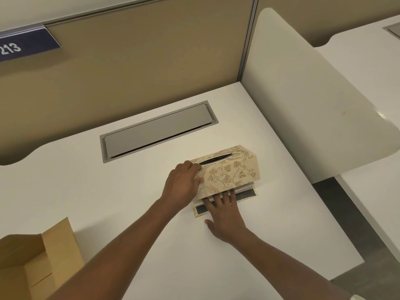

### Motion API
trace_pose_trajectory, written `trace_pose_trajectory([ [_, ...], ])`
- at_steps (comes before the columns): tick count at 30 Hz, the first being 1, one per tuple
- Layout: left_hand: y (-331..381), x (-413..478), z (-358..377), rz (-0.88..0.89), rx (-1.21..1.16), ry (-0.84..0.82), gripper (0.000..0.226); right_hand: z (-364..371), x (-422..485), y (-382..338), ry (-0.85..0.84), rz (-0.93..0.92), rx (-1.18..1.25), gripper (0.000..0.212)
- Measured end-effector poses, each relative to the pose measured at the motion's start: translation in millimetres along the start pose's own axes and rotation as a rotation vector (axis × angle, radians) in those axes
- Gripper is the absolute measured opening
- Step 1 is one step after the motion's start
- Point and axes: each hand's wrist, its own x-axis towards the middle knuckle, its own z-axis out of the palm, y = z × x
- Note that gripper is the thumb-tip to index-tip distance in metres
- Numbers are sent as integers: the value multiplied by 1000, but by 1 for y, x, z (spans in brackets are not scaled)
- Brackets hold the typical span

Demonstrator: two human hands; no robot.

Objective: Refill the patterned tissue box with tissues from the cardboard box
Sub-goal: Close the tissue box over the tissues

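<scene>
Left grip (184, 182) is wrapped around the near-left end of the patterned tissue box (229, 172), fingers curled over its top edge and thumb on its side, tilting the floral cover up off its base. Right grip (225, 213) lies flat and spread, fingertips (226, 194) pushed into the gap under the raised cover, pressing on the white tissues (242, 188) that sit on the dark-lined base panel (249, 194). Both rest on the white bench (151, 213), just in front of a grey cable hatch (158, 131). An open cardboard box (32, 260) sits well apart at the near-left corner. A blue sign reading 213 (23, 46) hangs on the tan partition (140, 61).
</scene>
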Motion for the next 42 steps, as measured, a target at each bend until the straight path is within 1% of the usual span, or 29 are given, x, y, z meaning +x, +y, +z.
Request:
trace_pose_trajectory([
  [5, 0, 0, 0, -14, -20, -10, 34, -4, -8, -1, 20, 20, 21, 77],
  [7, 0, 0, 0, -20, -19, -14, 34, -1, -14, -1, 59, 43, 40, 75],
  [9, 0, 0, 0, -22, -18, -14, 34, 0, -25, -3, 158, 75, 113, 69],
  [11, -1, 0, 0, -18, -21, -20, 34, -4, -37, -5, 268, 124, 266, 59],
  [12, -1, 0, 1, -17, -21, -20, 34, -6, -42, -6, 303, 171, 371, 53],
  [13, -1, -1, 1, -16, -20, -20, 34, -9, -45, -7, 314, 262, 507, 48],
  [14, -1, -1, 1, -17, -21, -21, 34, -12, -44, -8, 282, 398, 695, 45],
  [16, 0, -1, 1, -20, -27, -20, 34, -20, -31, -8, 149, 780, 1248, 41],
  [17, 0, -1, 1, -21, -33, -18, 34, -23, -23, -6, 63, 957, 1517, 35],
  [18, 1, -2, 1, -21, -38, -16, 34, -25, -14, -4, -9, 1059, 1725, 30],
  [19, 1, -3, 1, -21, -41, -15, 34, -27, -7, -1, -54, 1092, 1845, 28],
  [20, 1, -3, 1, -19, -43, -17, 34, -27, 0, 2, -66, 1095, 1908, 28],
  [22, 2, -5, 1, -13, -42, -23, 33, -24, 8, 7, -51, 1078, 1981, 32],
  [25, 2, -8, 3, -8, -39, -26, 33, -16, 13, 10, -51, 1070, 2011, 37],
  [31, 3, -17, 11, 21, -22, -21, 33, -11, 4, 13, -38, 1036, 2143, 32],
  [35, 5, -24, 17, 39, 3, -11, 36, -4, -5, 16, 19, 1061, 2212, 26],
  [39, 7, -32, 22, 70, 40, -1, 41, 1, -12, 23, 53, 1104, 2211, 19],
  [41, 8, -37, 26, 80, 57, -7, 42, 0, -14, 26, 51, 1097, 2149, 10],
  [42, 9, -39, 28, 84, 65, -9, 42, -1, -15, 27, 41, 1087, 2096, 9],
])
